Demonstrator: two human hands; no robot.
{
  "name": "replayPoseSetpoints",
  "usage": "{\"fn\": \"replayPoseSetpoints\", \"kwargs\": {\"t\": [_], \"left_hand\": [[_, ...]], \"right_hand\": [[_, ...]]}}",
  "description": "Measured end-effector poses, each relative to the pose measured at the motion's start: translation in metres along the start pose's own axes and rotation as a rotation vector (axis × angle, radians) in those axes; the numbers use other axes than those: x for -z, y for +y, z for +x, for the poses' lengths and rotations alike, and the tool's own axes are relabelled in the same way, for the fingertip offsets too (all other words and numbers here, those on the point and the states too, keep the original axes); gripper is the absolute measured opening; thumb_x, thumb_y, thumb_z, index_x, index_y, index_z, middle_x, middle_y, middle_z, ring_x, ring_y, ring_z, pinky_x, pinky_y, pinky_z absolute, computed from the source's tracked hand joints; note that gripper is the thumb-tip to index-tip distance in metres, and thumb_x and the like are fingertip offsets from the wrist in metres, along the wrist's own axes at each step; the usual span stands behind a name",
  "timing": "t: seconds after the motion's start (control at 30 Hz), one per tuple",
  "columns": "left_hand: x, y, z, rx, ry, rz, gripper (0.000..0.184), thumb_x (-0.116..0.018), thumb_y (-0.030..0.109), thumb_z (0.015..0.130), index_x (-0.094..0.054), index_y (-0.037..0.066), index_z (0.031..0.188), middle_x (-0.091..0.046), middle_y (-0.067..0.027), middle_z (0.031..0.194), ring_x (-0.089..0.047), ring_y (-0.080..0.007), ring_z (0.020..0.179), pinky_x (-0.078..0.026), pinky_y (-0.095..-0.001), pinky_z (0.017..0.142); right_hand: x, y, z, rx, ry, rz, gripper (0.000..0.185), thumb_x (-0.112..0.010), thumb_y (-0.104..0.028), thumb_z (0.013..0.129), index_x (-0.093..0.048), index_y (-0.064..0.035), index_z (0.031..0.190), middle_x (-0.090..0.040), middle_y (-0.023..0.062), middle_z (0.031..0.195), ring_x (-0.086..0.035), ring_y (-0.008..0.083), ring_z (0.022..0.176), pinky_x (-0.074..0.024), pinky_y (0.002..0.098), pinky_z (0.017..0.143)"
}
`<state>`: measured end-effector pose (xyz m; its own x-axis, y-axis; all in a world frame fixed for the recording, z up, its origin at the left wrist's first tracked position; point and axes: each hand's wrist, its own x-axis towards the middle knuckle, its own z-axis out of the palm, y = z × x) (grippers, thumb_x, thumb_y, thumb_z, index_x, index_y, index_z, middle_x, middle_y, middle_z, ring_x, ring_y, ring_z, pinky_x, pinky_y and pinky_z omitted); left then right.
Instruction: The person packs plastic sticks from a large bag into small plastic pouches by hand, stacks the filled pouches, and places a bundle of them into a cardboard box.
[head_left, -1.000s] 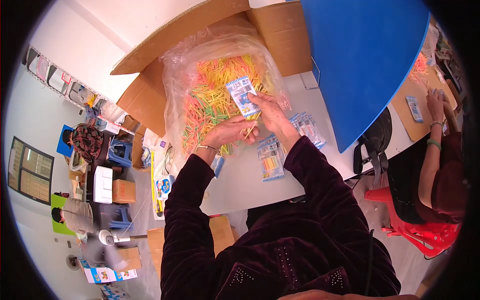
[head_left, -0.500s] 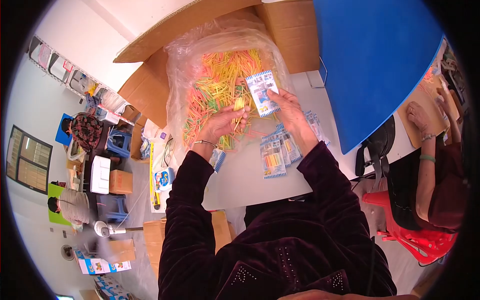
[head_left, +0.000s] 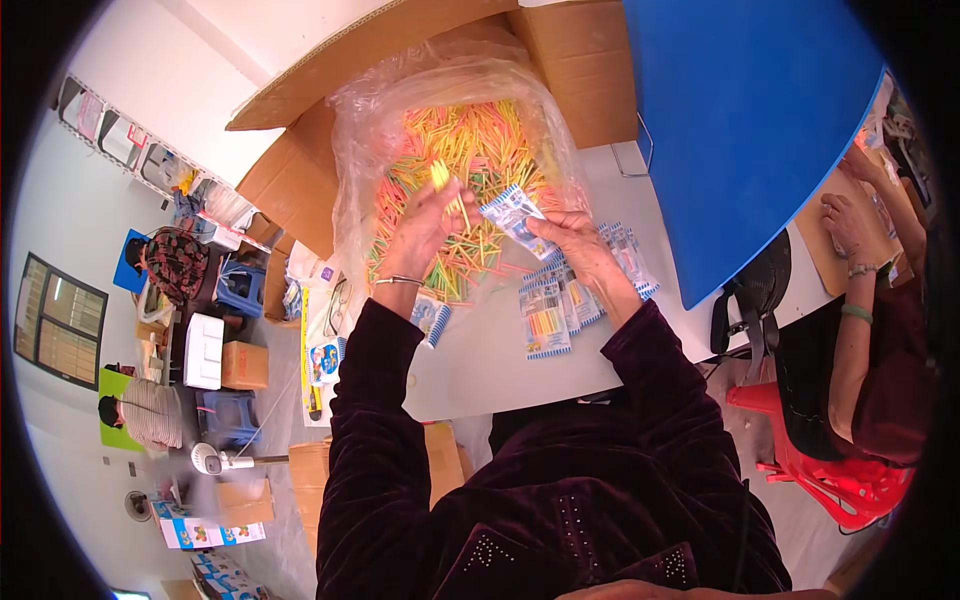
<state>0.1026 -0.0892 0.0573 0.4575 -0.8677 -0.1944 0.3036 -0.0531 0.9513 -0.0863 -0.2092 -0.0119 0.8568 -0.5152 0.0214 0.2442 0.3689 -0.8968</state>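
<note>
My left hand [head_left: 424, 228] is closed round a small bunch of thin yellow sticks [head_left: 440, 176], their ends poking up past the fingers. In my right hand [head_left: 582, 246], thumb and fingers pinch a small blue-and-white packet [head_left: 511, 211], tilted toward the left hand but apart from it. Both hands are over a heap of thin pink, yellow and green sticks [head_left: 490, 132] lying in a clear plastic liner [head_left: 352, 130]. Several striped-edge packets [head_left: 545, 322] with coloured sticks showing lie below my right hand. Another packet [head_left: 431, 320] rests near my left wrist.
Cardboard box flaps [head_left: 582, 75] stand behind the heap. A large blue panel [head_left: 750, 130] rises on the right of the white table [head_left: 470, 375]. Eyeglasses [head_left: 337, 308] lie at the left edge. Beyond the panel, another person's hand [head_left: 843, 225] is over cardboard, near a red chair [head_left: 840, 490].
My left hand has moved up and left, carrying the yellow sticks. The packet in my right hand has come lower and tilted leftward.
</note>
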Motion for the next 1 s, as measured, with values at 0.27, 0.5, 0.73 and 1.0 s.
{"fn": "replayPoseSetpoints", "kwargs": {"t": [0.27, 0.5, 0.73, 1.0], "left_hand": [[-0.043, 0.013, -0.018, -0.259, -0.059, 0.125, 0.027, -0.047, 0.025, 0.095, -0.051, 0.002, 0.108, -0.061, -0.008, 0.086, -0.06, -0.0186, 0.086, -0.047, -0.0333, 0.08], [-0.05, 0.009, -0.027, -0.275, -0.123, 0.091, 0.028, -0.047, 0.026, 0.095, -0.051, 0.002, 0.107, -0.061, -0.0084, 0.088, -0.059, -0.0166, 0.088, -0.047, -0.0312, 0.079], [-0.066, 0.005, -0.042, -0.141, -0.045, 0.198, 0.025, -0.047, 0.027, 0.095, -0.053, 0.004, 0.099, -0.062, -0.0076, 0.089, -0.058, -0.0138, 0.084, -0.047, -0.0294, 0.076], [-0.071, -0.016, -0.038, -0.356, -0.018, 0.269, 0.037, -0.039, 0.03, 0.098, -0.058, -0.002, 0.095, -0.062, -0.0107, 0.094, -0.061, -0.0192, 0.09, -0.048, -0.0317, 0.081]], "right_hand": [[0.004, 0.003, -0.006, -0.112, -0.144, -0.014, 0.026, -0.068, -0.019, 0.081, -0.067, 0.0018, 0.096, -0.067, 0.005, 0.083, -0.06, 0.0087, 0.074, -0.046, 0.0226, 0.071], [0.008, 0.013, -0.006, -0.144, -0.211, 0.036, 0.028, -0.071, -0.019, 0.079, -0.067, 0.0018, 0.096, -0.067, 0.0052, 0.084, -0.059, 0.0094, 0.074, -0.0458, 0.0233, 0.07], [0.002, 0.011, -0.011, -0.159, -0.272, 0.063, 0.028, -0.072, -0.019, 0.078, -0.067, 0.0017, 0.096, -0.067, 0.0048, 0.083, -0.059, 0.0086, 0.075, -0.0459, 0.0229, 0.069], [0.0, 0.01, -0.015, -0.178, -0.207, 0.19, 0.031, -0.073, -0.018, 0.077, -0.066, 0.0031, 0.098, -0.067, 0.0048, 0.084, -0.059, 0.0084, 0.075, -0.0465, 0.0225, 0.07]]}}
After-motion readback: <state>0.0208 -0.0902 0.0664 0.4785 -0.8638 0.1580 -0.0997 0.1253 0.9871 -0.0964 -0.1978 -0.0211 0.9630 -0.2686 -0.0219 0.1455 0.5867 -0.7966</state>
